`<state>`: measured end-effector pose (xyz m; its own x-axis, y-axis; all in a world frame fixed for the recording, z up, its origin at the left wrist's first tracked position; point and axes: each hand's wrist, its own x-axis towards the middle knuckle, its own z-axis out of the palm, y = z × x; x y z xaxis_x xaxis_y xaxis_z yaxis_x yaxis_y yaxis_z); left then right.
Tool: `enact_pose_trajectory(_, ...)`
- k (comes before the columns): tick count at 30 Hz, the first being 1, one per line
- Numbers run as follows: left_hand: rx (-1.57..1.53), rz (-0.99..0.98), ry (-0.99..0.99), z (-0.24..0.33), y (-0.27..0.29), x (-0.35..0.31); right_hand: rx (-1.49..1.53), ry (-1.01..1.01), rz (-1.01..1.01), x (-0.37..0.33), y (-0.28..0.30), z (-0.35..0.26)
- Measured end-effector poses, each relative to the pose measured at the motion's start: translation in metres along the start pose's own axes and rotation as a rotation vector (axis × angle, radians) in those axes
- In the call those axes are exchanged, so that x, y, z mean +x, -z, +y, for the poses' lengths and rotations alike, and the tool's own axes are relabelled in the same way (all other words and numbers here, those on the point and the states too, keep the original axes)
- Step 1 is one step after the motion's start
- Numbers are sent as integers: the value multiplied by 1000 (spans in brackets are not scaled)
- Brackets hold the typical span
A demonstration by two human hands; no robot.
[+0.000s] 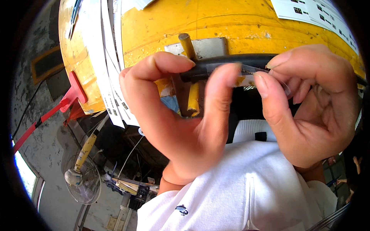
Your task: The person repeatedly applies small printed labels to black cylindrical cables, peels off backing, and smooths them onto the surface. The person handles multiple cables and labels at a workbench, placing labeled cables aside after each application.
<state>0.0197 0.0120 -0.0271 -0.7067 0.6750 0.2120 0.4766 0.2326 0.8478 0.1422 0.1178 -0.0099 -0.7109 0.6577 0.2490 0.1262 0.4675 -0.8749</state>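
Note:
A black tube (246, 60) lies across the yellow table's near edge, close to a short yellow peg (185, 41). My left hand (185, 142) grips the tube near its left end, with the index fingertip on top and the thumb, slightly blurred, against its front. Between the thumb and index finger of my right hand (304, 134) is a clear film strip (284, 87), whose loose end curls down below the fingertips. Small printing shows on the film along the tube. The tube's right part passes behind my right hand.
White printed sheets (110, 69) run down the table's left side, and more printed sheets (316, 15) lie at the far right. A metal plate (210, 47) sits behind the tube. A red T-shaped handle (77, 90) leans at the left edge; a fan (83, 181) stands below left.

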Motion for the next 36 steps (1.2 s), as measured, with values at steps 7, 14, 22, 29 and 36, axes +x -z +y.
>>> enact_pose_trajectory(7, -112, 57, 9, 1, -6, 2, -85, 51, -75, 6, 11, -5)
enact_pose_trajectory(14, -22, 120, -58, -2, -6, -3, -123, 279, -163, 0, 5, 5)
enact_pose_trajectory(22, 16, 147, -82, -6, -7, -2, -234, 284, -109, -2, -6, -5)
enact_pose_trajectory(29, -52, 166, -58, -7, -9, -3, -294, 238, -144, -2, -6, -10)
enact_pose_trajectory(36, -96, 142, -25, -4, -8, -2, -317, 215, -201, 2, -1, -17)
